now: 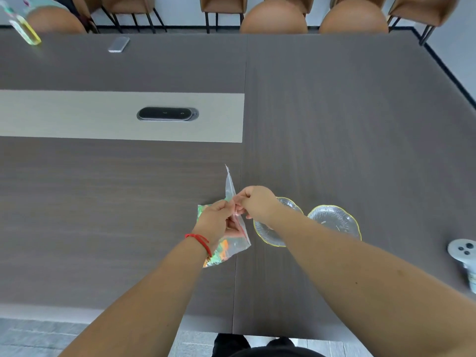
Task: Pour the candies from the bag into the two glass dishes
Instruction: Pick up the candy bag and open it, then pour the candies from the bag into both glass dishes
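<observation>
A clear zip bag [230, 188] with green and orange candies [221, 251] in its lower end lies near the table's front middle. My left hand [215, 219], with a red string at the wrist, pinches the bag's red zip edge from the left. My right hand [257, 202] pinches the same edge from the right, fingertips almost touching the left ones. Two gold-rimmed glass dishes sit just right of the bag: the nearer dish [265, 234] lies partly under my right forearm, the other dish [334, 220] beside it. Both dishes look empty.
A white controller [462, 249] rests at the right edge of the dark wooden table [334, 124]. A black oval socket cover [167, 114] sits in the pale centre strip. Far back left lie a phone [119, 44] and a yellow-green bottle [25, 30]. Brown chairs line the far side.
</observation>
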